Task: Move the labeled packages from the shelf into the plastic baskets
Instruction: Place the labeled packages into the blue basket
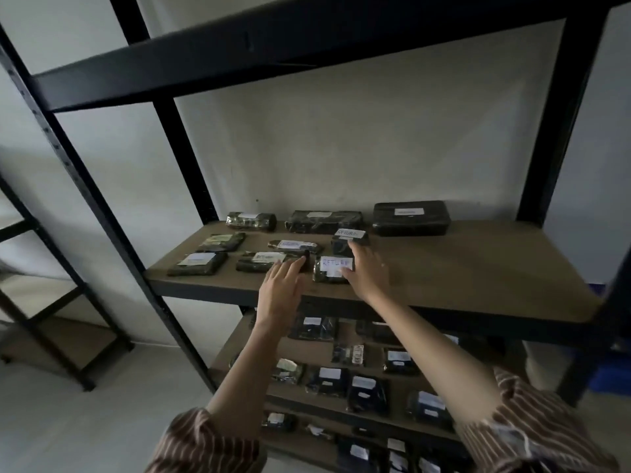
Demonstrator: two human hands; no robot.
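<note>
- Black metal rack with a brown board shelf carrying dark wrapped packages with white labels.
- Package marked "RETURN" lies near the shelf's front edge; a second labelled package sits just behind it.
- Right hand rests against the front package's right side, fingers spread, not clamped.
- Left hand hovers beside a long package, fingers extended, slightly apart, holding nothing.
- Lower shelf holds further labelled packages.
- Striped sleeves on both arms.
</note>
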